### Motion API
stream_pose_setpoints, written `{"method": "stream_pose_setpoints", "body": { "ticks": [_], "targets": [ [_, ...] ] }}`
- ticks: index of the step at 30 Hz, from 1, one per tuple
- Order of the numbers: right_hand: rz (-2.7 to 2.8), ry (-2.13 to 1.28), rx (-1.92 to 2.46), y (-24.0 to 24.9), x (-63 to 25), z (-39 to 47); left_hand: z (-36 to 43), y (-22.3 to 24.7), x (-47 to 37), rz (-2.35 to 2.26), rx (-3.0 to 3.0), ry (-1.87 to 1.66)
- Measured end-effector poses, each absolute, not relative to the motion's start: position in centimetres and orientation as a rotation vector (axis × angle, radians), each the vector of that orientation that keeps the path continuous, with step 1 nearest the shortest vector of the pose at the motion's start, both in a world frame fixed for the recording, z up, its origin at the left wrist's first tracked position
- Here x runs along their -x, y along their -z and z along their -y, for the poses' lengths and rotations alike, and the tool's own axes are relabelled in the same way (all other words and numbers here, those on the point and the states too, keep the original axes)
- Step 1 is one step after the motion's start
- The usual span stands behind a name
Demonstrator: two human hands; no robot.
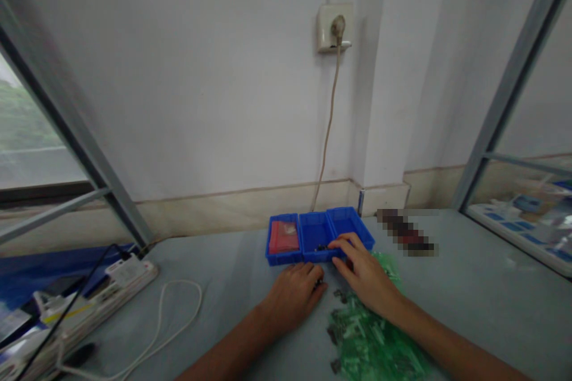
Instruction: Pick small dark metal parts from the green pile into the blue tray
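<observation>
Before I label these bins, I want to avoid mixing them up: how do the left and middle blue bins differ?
The left bin holds flat red packets; the middle bin holds a few small dark pieces.
The packets cover most of the left bin's floor, while much of the middle bin's floor is bare.
Both bins are blue, open-topped and look alike in size.

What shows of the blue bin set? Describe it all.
The blue bin set looks like plastic: three open, upright compartments side by side on the table. The left holds something flat and red, the middle some small dark parts; the right is partly hidden by the right hand, whose fingers reach over the front edge, contact unclear.
</observation>
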State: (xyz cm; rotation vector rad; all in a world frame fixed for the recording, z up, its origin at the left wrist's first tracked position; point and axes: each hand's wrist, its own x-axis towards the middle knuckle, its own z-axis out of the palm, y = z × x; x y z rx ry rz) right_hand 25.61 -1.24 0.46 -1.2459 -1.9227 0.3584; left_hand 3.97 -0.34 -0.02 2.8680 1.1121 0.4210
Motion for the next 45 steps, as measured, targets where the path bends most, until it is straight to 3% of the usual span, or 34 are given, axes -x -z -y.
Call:
{"method": "stream_pose_setpoints", "body": {
  "ticks": [9,18,45],
  "targets": [
    [2.044,-0.232,1.321,-0.8,-25.4,1.8,0.5,-0.3,-4.0,-1.108,-2.862,-0.422],
    [2.302,0.12,1.536,0.2,-25.2,2.2,0.4,0.0,-4.0,-1.107,-2.874,-0.446],
    [2.372,0.153,1.625,0.6,-25.2,2.1,0.4,0.0,-3.9,-1.111,-2.875,-0.441]
  ]
}}
